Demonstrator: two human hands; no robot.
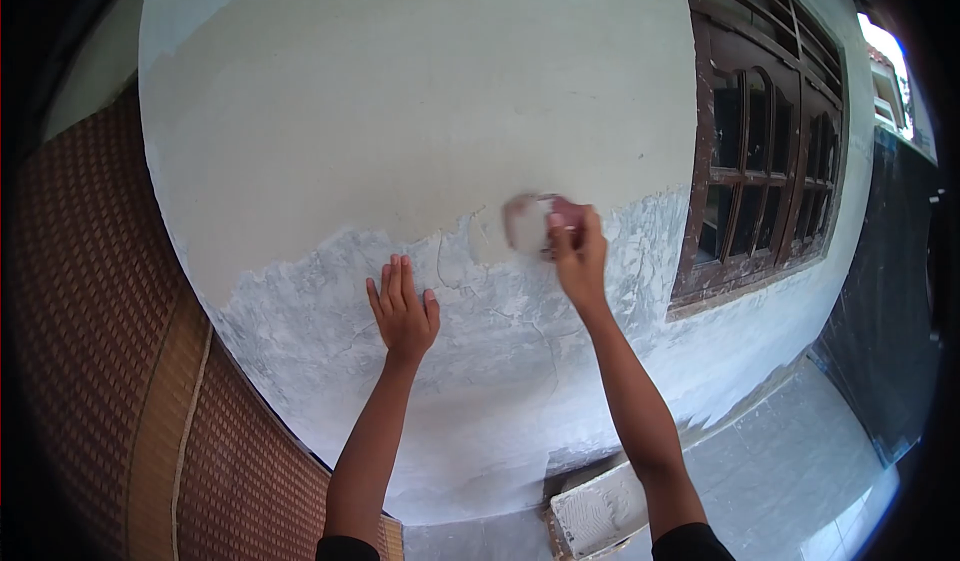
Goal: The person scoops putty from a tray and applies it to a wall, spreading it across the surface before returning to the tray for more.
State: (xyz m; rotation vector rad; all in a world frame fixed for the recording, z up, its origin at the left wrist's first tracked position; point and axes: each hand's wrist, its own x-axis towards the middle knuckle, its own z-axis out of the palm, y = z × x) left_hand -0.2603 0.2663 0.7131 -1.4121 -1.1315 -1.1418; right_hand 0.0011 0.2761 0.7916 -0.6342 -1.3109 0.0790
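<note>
Wearing black sleeves (pixel 348 549), nearest the camera at the bottom edge, with two bare forearms (pixel 365 451) raised before a broad plastered wall (pixel 420 111). Resting left hand (pixel 402 316) on the blotchy grey-and-white lower band (pixel 320 301) of that wall, fingers straight and pointing up, thumb spread to the right, holding nothing. Gripping with right hand (pixel 580 251) a flat maroon-and-whitish hand tool (pixel 530 223), thumb and fingers closed on its right side. Cannot tell the tool's exact outline, being blurred. Holding it at the wall along the ragged border between the smooth beige upper coat (pixel 450 51) and the blotchy band, higher than left hand and to the right of it. Facing, farther right, a dark brown wooden window (pixel 760 161) with divided panes. Having low down, near the foot of the wall and just left of the right forearm, a shallow rectangular tray (pixel 556 533) holding whitish, ridged paste (pixel 605 509). Flanked on the left by a brown woven panel (pixel 90 291), on the right by a black sheet (pixel 880 291) above grey floor (pixel 740 471).
</note>
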